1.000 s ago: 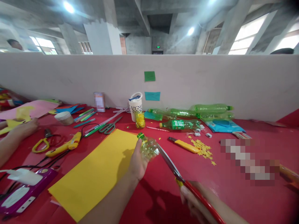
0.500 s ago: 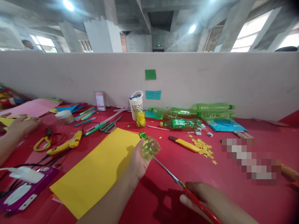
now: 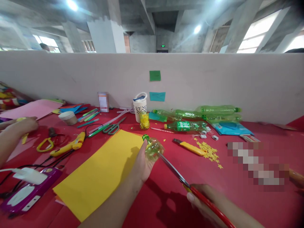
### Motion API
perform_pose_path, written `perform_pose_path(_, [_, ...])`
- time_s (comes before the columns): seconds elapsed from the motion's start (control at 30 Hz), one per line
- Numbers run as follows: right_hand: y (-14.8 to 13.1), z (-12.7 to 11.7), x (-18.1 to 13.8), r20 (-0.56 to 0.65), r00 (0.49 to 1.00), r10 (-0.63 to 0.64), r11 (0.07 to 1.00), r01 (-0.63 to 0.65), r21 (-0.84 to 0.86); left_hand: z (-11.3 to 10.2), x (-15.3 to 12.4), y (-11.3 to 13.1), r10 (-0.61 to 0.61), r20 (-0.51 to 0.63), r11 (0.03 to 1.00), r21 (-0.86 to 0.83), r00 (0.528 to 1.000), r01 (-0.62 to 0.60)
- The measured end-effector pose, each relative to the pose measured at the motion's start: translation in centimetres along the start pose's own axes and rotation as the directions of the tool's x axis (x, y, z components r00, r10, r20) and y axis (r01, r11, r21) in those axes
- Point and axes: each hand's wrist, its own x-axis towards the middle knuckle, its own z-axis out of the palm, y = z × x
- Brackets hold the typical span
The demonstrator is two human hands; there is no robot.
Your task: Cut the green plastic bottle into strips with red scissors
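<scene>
My left hand grips a cut-off green bottle top with a green cap, held above the red table. My right hand is closed round the red handles of a pair of scissors. The blades point up and left and meet the bottle piece at its cut end. A large yellow sheet of paper lies on the table just left of my left hand.
A yellow utility knife, yellow paper stars, several green bottles, a white cup and a small jar lie beyond. At the left are a glue gun, yellow scissors, a phone and another person's hand.
The scissor blades opened at the bottle piece, dropped below it, then came back against its cut end. The other person's hand at the left shifted slightly.
</scene>
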Motion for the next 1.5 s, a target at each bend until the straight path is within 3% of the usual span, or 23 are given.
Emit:
perform_pose_path(0.17, [-0.6, 0.2, -0.5, -0.091, 0.995, 0.042, 0.999, -0.045, -0.024, 0.1, -0.2, -0.1, 0.026, -0.015, 0.999, 0.022, 1.0, -0.026])
perform_pose_path(0.47, [0.8, 1.2, -0.1, -0.013, 0.999, 0.044, 0.994, -0.043, 0.099, 0.2, -0.4, -1.1, 0.024, -0.025, 0.996, 0.091, 0.999, -0.022])
perform_pose_path(0.63, [1.8, 1.7, 0.4, -0.071, 0.996, 0.057, 0.993, -0.049, 0.111, 0.3, -0.6, -1.4, 0.024, -0.013, 0.996, 0.086, 1.0, -0.023])
perform_pose_path(0.77, [1.5, 1.5, 0.0, -0.075, 0.995, 0.068, 0.991, -0.059, 0.117, 0.2, -0.7, -1.6, 0.019, -0.028, 0.997, 0.077, 0.999, -0.017])
perform_pose_path(0.93, [1.2, 1.5, -0.2, -0.061, 0.984, 0.167, 0.975, -0.156, 0.155, 0.1, -0.7, -1.8, 0.014, -0.03, 0.997, 0.081, 0.999, -0.011])
perform_pose_path(1.17, [0.3, 1.6, 0.1, 0.008, 0.99, 0.139, 0.975, -0.139, 0.171, 0.2, -0.7, -1.8, 0.002, -0.039, 0.997, 0.08, 0.999, 0.001])
perform_pose_path(1.5, [1.0, 1.9, -0.1, -0.035, 0.99, 0.139, 0.972, -0.129, 0.196, 0.1, -0.7, -1.9, 0.027, 0.007, 0.994, 0.104, 1.0, -0.027])
